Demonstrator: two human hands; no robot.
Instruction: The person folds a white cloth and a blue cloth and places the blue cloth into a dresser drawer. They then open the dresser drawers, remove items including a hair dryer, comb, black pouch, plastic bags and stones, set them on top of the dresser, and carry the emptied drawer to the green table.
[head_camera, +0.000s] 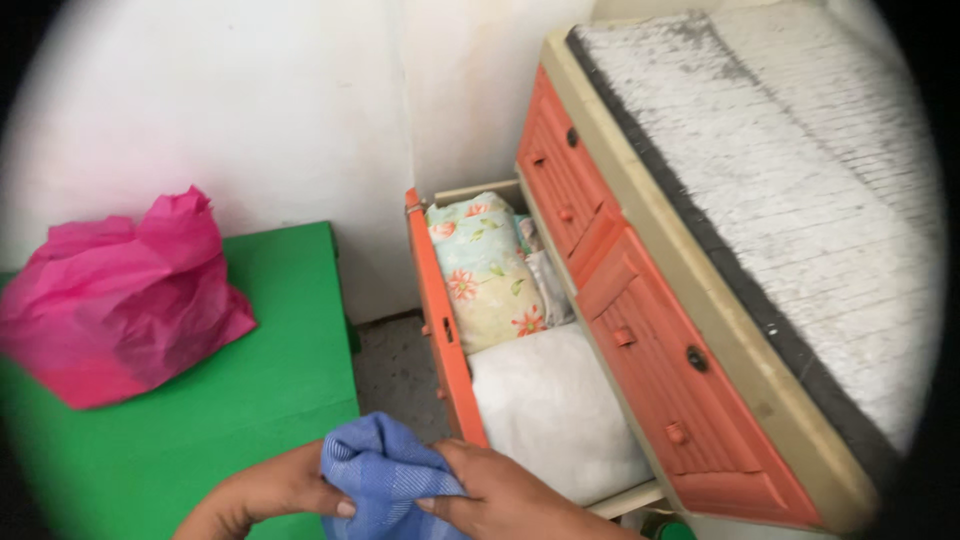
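Observation:
Both my hands hold a blue woven cloth (385, 475) at the bottom of the head view. My left hand (265, 495) grips its left side and my right hand (500, 495) pinches its right side. The cloth is bunched between them, just in front of an open orange drawer (440, 315). Inside the drawer lie a floral-patterned folded fabric (485, 270) at the far end and a white folded fabric (550, 410) nearer to me.
An orange and cream dresser (640, 330) with a grey-white textured top (800, 170) stands on the right. A green surface (260, 370) at the left carries a crumpled pink plastic bag (120, 300). A white wall stands behind.

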